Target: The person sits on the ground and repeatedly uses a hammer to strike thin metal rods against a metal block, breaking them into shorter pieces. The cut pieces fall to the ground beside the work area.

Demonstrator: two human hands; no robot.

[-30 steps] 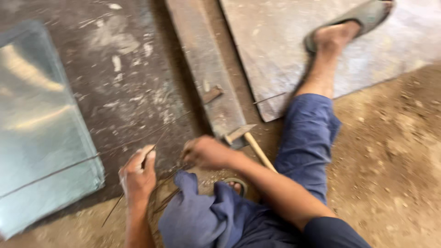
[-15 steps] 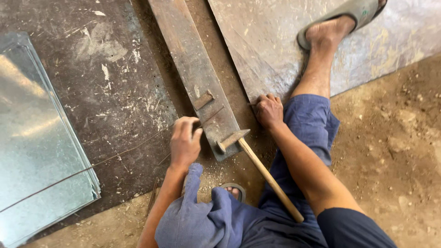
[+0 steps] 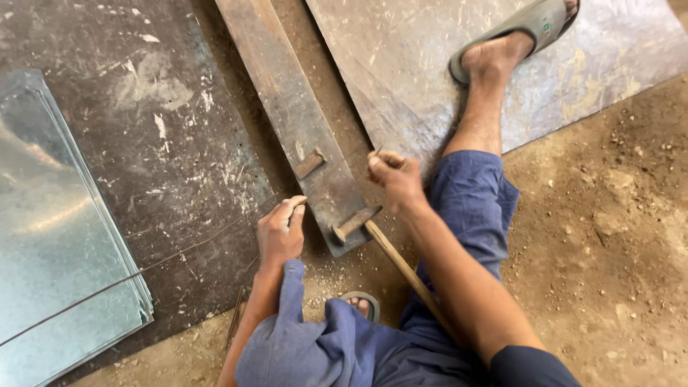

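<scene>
My left hand point(image 3: 281, 233) rests on the edge of a dark metal sheet point(image 3: 143, 143), its fingers curled on the end of a thin wire point(image 3: 143, 271) that runs left across the sheet. My right hand point(image 3: 395, 180) is a closed fist just right of a long rusty flat bar point(image 3: 287, 107). A small thin piece pokes out of the top of the fist; I cannot tell what it is. A hammer point(image 3: 355, 223) lies between my hands, its head on the bar's near end and its wooden handle running back under my right forearm. No hand holds it.
Shiny galvanised sheets point(image 3: 57, 251) are stacked at the left. A large grey sheet point(image 3: 416, 57) lies at the top right with my sandalled foot point(image 3: 512, 39) on it. My other sandal point(image 3: 358, 304) shows between my knees. Bare dirt floor point(image 3: 609, 215) spreads to the right.
My left hand slid a little down and left, off the bar onto the dark sheet's edge. My right hand rose from the ground beside the bar and closed into a fist. The hammer stays put.
</scene>
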